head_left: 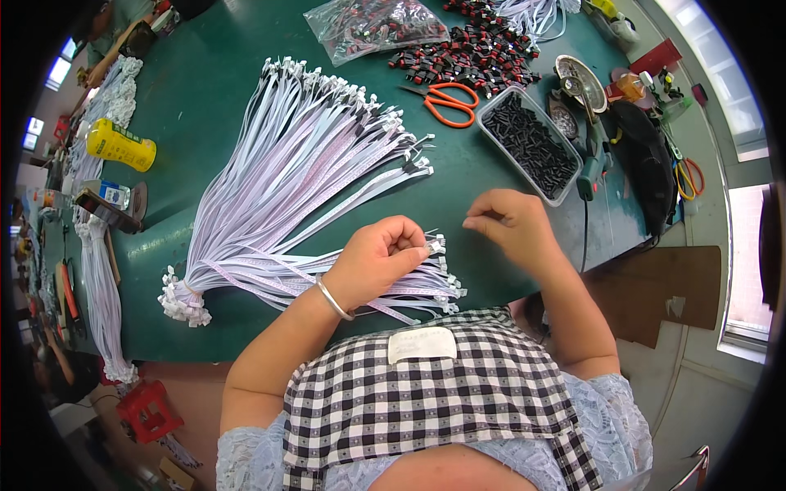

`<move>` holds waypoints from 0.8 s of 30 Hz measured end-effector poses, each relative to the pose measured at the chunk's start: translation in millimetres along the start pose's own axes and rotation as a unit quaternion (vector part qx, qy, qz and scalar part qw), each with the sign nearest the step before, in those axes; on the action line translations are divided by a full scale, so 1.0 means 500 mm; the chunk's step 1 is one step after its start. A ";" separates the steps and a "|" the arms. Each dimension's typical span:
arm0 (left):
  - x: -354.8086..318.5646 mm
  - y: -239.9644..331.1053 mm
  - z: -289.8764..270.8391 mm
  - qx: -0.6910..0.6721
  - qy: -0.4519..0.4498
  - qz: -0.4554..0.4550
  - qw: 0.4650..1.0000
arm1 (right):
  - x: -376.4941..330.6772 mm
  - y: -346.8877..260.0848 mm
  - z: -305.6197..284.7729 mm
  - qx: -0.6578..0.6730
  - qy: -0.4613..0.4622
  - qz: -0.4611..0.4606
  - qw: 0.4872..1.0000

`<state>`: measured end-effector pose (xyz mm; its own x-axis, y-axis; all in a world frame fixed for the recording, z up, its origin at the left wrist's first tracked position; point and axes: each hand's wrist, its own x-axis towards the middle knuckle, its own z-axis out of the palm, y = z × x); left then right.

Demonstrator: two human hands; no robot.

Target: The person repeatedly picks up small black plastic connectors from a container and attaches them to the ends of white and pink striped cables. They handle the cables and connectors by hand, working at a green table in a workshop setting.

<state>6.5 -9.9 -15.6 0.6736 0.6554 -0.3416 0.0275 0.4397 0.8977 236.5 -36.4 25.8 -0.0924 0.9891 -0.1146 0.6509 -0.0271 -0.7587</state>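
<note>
My left hand is closed, pinching the small white connector at the end of a flat white cable. Under and beside it, more white cable ends fan out toward my apron. They belong to a large cable bundle, tied at its left end and spread across the green table. My right hand hovers to the right of the connector, thumb and forefinger pressed together. Whatever may be between those fingertips is too small to make out. Beyond this hand stands a clear plastic tub full of short black pieces.
Orange-handled scissors lie left of the tub. Behind them are a pile of red-and-black parts and a clear bag. A green corded hand tool rests at right. A yellow bottle stands left. Another person's arm shows far left.
</note>
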 end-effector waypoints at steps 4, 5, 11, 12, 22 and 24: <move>0.000 -0.001 -0.001 -0.007 0.001 -0.002 1.000 | -0.013 -0.005 0.039 0.193 0.024 -0.037 0.980; 0.000 -0.002 -0.001 -0.009 0.002 -0.002 1.000 | -0.016 -0.009 0.045 0.203 0.033 -0.051 0.977; -0.001 -0.001 0.000 -0.017 0.006 0.001 1.000 | -0.027 -0.018 0.074 0.209 0.067 -0.071 0.973; -0.001 -0.001 0.000 -0.017 0.006 0.002 1.000 | -0.028 -0.020 0.071 0.196 0.068 -0.068 0.976; 0.001 -0.005 -0.003 -0.015 0.003 0.004 1.000 | -0.025 -0.010 0.087 0.184 0.107 -0.185 0.959; 0.001 -0.005 -0.003 -0.015 0.004 0.006 1.000 | -0.027 -0.013 0.089 0.179 0.104 -0.189 0.960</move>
<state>5.6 -9.9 -18.5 0.6685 0.6651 -0.3328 -0.0023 0.4493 0.8934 200.1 -56.0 3.6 -0.0946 0.9443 0.3151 0.2954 0.3289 -0.8970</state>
